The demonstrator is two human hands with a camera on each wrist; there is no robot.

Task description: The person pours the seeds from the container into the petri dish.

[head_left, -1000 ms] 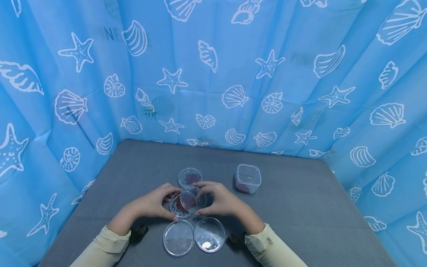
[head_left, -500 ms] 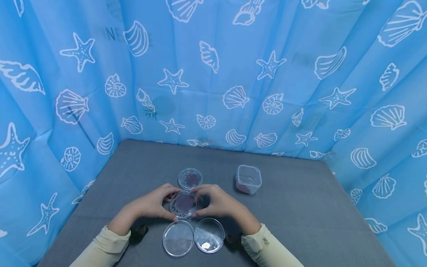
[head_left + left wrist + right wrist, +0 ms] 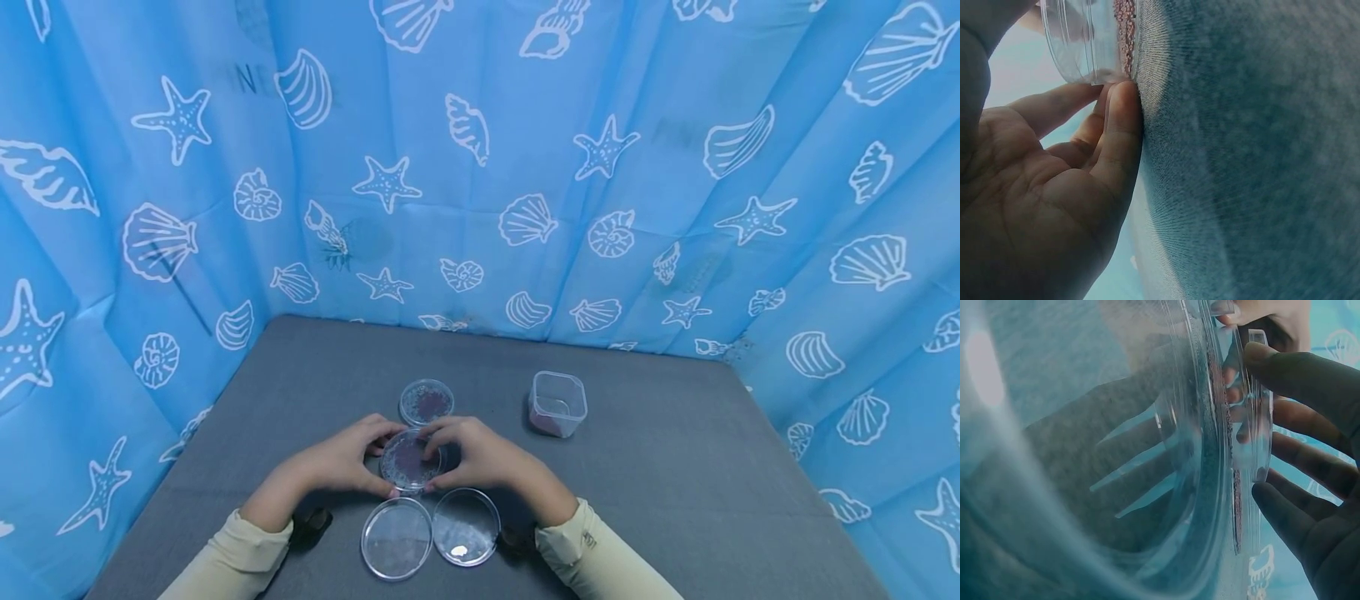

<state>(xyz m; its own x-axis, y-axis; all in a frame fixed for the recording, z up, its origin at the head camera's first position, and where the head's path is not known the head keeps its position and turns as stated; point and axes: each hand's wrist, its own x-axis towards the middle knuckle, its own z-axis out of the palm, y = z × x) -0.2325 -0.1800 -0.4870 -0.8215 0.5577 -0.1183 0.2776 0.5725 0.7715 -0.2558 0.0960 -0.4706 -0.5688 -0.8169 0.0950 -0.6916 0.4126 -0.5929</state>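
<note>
At the table (image 3: 675,458), left fingers (image 3: 1122,109) around a dish (image 3: 393,467) of reddish grains (image 3: 1125,34), right fingers (image 3: 1300,372) around a clear lid (image 3: 1264,431).

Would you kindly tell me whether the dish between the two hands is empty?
Not empty: the dish holds reddish grains, which show through its clear side in the left wrist view.

Reddish grains (image 3: 1125,31); grey cloth (image 3: 712,467); blue curtain (image 3: 427,108) (white seashells (image 3: 528,220)).
</note>
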